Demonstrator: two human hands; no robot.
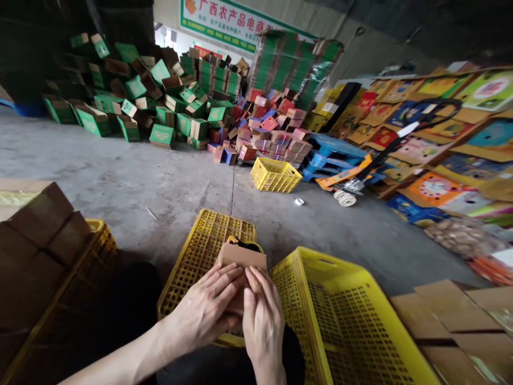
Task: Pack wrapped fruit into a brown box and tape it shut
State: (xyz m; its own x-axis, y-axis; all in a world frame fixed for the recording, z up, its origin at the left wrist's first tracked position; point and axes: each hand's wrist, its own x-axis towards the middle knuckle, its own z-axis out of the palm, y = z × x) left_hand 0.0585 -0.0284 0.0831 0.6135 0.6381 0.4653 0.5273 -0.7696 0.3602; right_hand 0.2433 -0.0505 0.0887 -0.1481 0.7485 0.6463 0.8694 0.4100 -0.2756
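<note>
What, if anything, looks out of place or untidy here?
Green boxes at back left lie tumbled in a heap, many tipped at odd angles, unlike the wrapped green stack to their right. A small white ring-like object lies loose on the floor near a yellow crate.

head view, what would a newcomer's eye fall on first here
Most likely the tumbled heap of green boxes at the back left, with a large green-edged banner above and to its right. In the lower middle, the left hand and right hand touch a small brown box, with a bright yellow open crate to their right.
</note>
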